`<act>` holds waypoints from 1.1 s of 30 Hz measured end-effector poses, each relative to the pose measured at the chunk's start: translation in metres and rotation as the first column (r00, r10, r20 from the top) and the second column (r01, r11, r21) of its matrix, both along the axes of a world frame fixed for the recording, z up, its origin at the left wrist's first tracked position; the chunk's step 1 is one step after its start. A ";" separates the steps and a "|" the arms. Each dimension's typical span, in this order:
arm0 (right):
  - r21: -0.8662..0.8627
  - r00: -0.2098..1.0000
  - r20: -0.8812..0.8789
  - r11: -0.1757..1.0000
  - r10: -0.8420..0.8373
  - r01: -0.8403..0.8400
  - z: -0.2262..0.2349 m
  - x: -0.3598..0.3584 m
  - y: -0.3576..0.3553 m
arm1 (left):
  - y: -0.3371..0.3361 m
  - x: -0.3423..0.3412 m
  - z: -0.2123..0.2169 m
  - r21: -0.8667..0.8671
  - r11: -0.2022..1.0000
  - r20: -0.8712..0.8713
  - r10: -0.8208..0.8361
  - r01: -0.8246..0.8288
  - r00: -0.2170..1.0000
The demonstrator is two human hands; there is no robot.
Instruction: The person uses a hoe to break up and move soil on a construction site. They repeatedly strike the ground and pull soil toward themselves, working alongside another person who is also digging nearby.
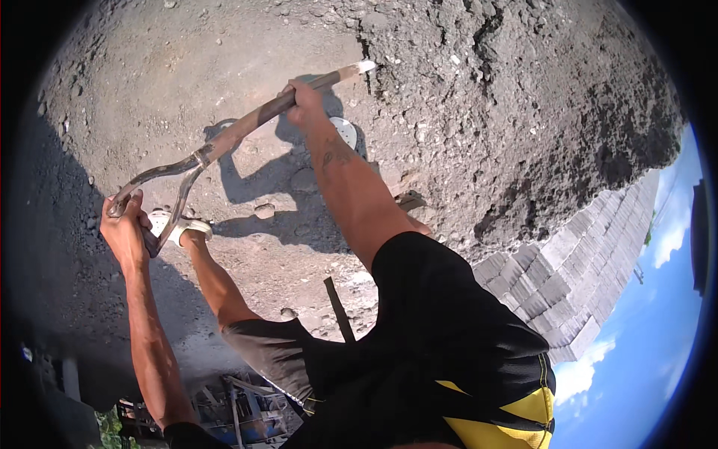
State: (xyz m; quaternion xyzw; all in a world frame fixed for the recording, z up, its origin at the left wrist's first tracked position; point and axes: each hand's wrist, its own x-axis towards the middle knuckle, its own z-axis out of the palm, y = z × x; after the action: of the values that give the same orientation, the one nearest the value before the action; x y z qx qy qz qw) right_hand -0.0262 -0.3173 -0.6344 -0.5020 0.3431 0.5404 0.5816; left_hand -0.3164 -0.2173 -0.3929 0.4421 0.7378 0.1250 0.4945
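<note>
A long-handled shovel (243,129) slants across the view, its worn shaft splitting at the near end into a forked grip. My left hand (129,228) is closed around that forked grip at the left. Farther up, my right hand (305,103) wraps round the shaft close to its pale far end. That end meets the foot of a bank of grey, gravelly soil (464,112). The blade cannot be made out clearly there.
Pale perforated clogs (196,226) are on my feet, on dusty ground (164,82) with loose stones. Stacked grey blocks (557,262) stand beyond the bank at the right. Timber and clutter (243,408) lie in shade at the lower left.
</note>
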 end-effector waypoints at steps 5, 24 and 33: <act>-0.131 0.999 -0.041 0.991 0.015 -0.020 -0.009 -0.009 -0.056 | -0.102 -0.030 -0.045 0.057 0.995 -0.080 0.082 -0.078 0.993; -0.594 0.655 0.117 0.581 0.747 -0.557 0.183 -0.230 -0.147 | -0.382 -0.297 0.059 -0.385 0.509 -0.061 0.818 -0.769 0.572; -0.318 -0.131 0.531 0.053 0.837 -0.947 0.295 -0.531 -0.084 | -0.516 -0.358 0.137 -0.601 -0.111 -0.032 0.993 -0.792 -0.115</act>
State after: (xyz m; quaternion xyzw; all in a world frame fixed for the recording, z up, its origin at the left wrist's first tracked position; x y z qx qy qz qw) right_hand -0.5570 -0.4011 -0.3398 -0.6824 -0.3488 0.6214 0.1630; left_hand -0.6746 -0.7329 -0.2554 -0.3858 0.6929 0.3667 0.4864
